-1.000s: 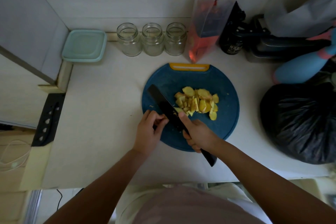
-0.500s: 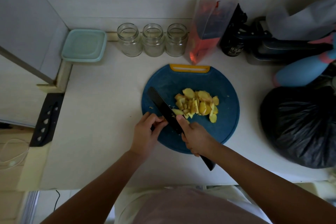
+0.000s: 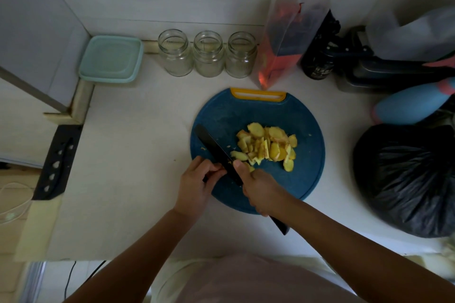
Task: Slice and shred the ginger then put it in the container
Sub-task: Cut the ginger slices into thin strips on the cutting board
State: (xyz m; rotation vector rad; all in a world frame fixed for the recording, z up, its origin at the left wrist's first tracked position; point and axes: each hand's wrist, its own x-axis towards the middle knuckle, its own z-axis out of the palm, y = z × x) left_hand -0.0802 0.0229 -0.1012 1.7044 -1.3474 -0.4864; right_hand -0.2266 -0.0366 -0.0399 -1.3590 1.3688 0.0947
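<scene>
While the right hand (image 3: 261, 189) grips the knife (image 3: 214, 149), its blade slanting up-left across the cutting board (image 3: 307, 179), the ginger slices (image 3: 268, 147) lie just right of the blade, opposite the left hand (image 3: 197, 182), whose curled fingers' grip cannot be told.

A round blue plastic cutting board (image 3: 307, 179) lies on a white counter (image 3: 135, 155). A pile of yellow ginger slices (image 3: 268, 145) sits on it. The right hand (image 3: 261, 189) grips a long black knife (image 3: 216, 150), with its blade just beside the pile. The left hand (image 3: 197, 179), fingers curled, touches the blade's other side.
</scene>
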